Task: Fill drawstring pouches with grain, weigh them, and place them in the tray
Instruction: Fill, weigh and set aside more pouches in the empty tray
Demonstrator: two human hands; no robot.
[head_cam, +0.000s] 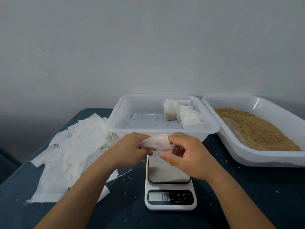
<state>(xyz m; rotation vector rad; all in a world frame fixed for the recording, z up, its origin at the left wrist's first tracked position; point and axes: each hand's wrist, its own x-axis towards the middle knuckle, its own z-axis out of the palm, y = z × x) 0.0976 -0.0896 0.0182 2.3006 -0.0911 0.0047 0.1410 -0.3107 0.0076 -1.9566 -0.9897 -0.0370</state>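
both hands, left hand [130,147] and right hand [184,156], pinch an empty pouch [157,142] above the scale [170,187], probably opening its mouth for grain [257,129].

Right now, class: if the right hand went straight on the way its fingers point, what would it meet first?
The right hand points left, pinching the pouch, so past the pouch it would most likely meet the left hand gripping the other edge. Depth is hard to judge from one view.

Empty pouch [158,142] btwn both hands, above scale [170,187]
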